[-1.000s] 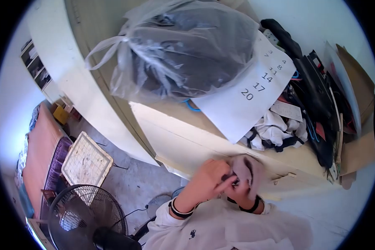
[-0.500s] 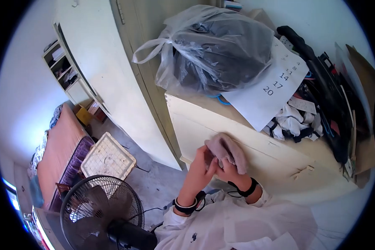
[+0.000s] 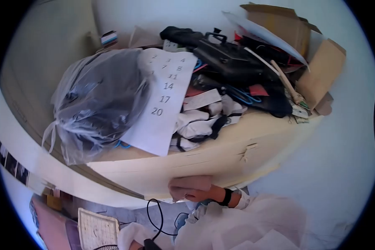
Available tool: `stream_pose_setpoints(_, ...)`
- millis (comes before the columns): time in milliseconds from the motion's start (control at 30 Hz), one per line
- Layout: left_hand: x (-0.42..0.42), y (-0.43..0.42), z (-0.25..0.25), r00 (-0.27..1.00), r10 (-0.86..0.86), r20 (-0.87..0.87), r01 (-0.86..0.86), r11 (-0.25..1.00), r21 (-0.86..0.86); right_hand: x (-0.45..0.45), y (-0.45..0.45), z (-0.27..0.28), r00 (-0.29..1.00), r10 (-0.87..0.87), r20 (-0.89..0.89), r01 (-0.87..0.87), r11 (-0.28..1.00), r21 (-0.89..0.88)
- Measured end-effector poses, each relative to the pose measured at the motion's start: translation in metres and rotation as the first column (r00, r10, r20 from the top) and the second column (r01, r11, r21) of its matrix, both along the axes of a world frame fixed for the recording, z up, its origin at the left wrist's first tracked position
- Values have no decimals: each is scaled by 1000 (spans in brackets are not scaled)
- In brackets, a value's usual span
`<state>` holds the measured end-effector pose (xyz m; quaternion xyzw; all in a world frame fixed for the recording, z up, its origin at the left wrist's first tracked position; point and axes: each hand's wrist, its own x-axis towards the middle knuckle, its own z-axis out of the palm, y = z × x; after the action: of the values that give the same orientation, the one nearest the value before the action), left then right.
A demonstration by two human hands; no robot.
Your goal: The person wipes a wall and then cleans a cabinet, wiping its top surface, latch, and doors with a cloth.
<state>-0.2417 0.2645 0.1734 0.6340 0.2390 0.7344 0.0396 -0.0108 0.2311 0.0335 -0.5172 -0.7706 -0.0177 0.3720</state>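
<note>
While right hand holds cloth, cabinet edge above, floor showing leftward

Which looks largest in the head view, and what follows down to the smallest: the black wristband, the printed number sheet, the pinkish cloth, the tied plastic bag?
1. Tied plastic bag
2. Printed number sheet
3. Pinkish cloth
4. Black wristband
This ranks visible parts only.

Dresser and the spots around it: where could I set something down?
The dresser shows a narrow bare strip between the crumpled clothes, the black case and its front edge. The small table, right of the bed, looks bare where visible. Crowded: the dresser's back and left, under the plastic bag, numbered sheet and case.
</note>
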Motion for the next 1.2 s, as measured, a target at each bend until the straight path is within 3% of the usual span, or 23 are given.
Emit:
stream_pose_setpoints(100,11,-6,-4,999,-30,-32,30,999,-18,0,-8,-1,996,-84,29,82,995,58)
stream_pose_setpoints(167,19,-6,-7,997,-65,-39,64,998,-20,0,-11,-11,978,-79,-193,79,997,-8)
stream_pose_setpoints(200,22,-7,-10,996,-80,-34,79,997,-26,3,-14,-9,975,-121,-184,120,993,-17)
stream_pose_setpoints(267,27,-11,-11,994,-109,-25,108,993,-41,10,-29,-4,978,-206,17,199,959,204)
stream_pose_setpoints(300,32,-12,-11,991,-132,-22,131,991,-42,14,-36,-2,970,-244,18,236,952,192)
stream_pose_setpoints(367,36,-15,-9,986,-162,-27,161,986,-37,16,-42,2,979,-143,-147,142,990,-20)
stream_pose_setpoints(500,43,-23,-9,980,-198,-16,197,980,-16,30,-65,2,962,-150,-230,100,971,-216)
stream_pose_setpoints(667,52,-36,-12,957,-290,-27,290,957,2,41,-98,-36,964,-138,-225,122,989,-83)
stream_pose_setpoints(700,56,-40,-12,950,-311,-33,311,950,-1,40,-109,-24,960,-148,-240,128,987,-99)
stream_pose_setpoints(767,68,-49,-10,933,-359,-32,359,933,3,56,-124,30,926,-271,-263,301,950,80)
stream_pose_setpoints(833,81,-59,-8,918,-395,-36,396,918,17,78,-143,58,925,-350,-149,374,909,186)
stream_pose_setpoints(900,90,-69,-5,898,-438,-42,439,898,30,108,-156,89,868,-491,71,421,804,421)
stream_pose_setpoints(967,106,-80,2,881,-468,-60,471,882,29,158,-186,6,785,-554,-277,600,791,119)
stream_pose_setpoints(1033,120,-91,5,863,-501,-65,504,863,43,168,-206,56,757,-494,-427,606,776,178)
stream_pose_setpoints(1067,127,-97,6,851,-521,-62,524,851,45,182,-217,53,754,-502,-424,615,766,185)
stream_pose_setpoints(1200,148,-116,7,797,-601,-64,604,795,60,230,-268,28,505,-697,-509,862,435,259)
